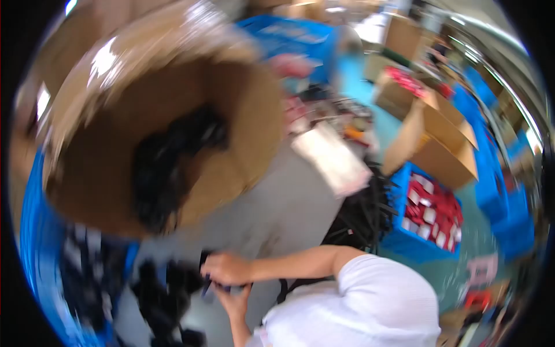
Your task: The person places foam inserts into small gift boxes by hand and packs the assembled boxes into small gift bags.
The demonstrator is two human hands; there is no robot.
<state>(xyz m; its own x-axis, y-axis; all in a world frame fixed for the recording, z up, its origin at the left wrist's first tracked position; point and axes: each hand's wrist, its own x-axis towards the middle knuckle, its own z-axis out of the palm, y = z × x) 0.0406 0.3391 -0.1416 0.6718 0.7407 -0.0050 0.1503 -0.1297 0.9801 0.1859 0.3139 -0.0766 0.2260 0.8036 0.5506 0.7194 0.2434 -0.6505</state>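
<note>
My right hand (227, 269) is closed round a small dark item (206, 258), of which only a black and dark blue edge shows. Just below it, my left hand (234, 298) is closed on the same item from underneath. Motion blur and my fingers hide what kind of thing it is. To the left of my hands, a heap of black pieces (162, 295) lies on the grey table (272, 214). Above stands a large cardboard box (248, 110), its opening turned towards me, with black bundled material (179, 156) inside.
A blue crate (40, 248) with dark packed items stands at the left. Black straps (358, 222) and a pale bundle (332, 156) lie to the right. Beyond are a blue crate of red labelled goods (428, 214) and open cardboard boxes (442, 147).
</note>
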